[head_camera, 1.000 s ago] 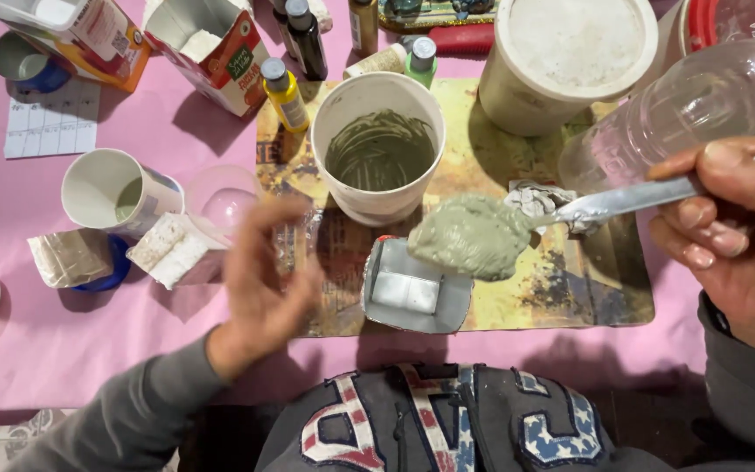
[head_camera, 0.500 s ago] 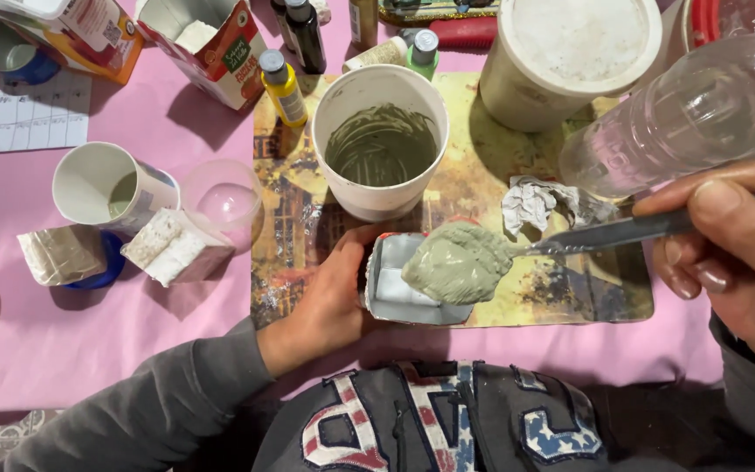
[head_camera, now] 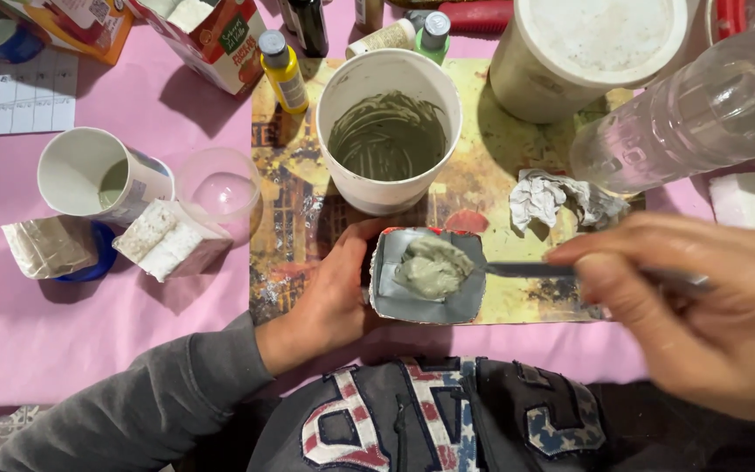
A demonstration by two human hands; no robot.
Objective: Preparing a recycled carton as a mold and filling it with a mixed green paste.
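Over on the far left of the pink tabletop a white cup lies tipped on its side, with a torn grey packet and a crumbly white block just below it, and a clear plastic cup right beside them. Next comes a worn, picture-printed mat, with a small yellow paint bottle standing at its top left corner. The left hand rests at the near edge of the mat, its fingers wrapped against the left side of a cut-open carton and clamped on it to steady it. The carton stands open-topped on the mat, directly below a white tub smeared inside with grey-green paste. Inside the carton sits a lump of the same grey-green paste, still on the end of a metal spoon that dips in from the right. A crumpled paper scrap lies just above the spoon's handle, and beyond it a big white bucket and a clear plastic bottle lying on its side. The right hand is blurred, but its fingers are closed together round the spoon handle
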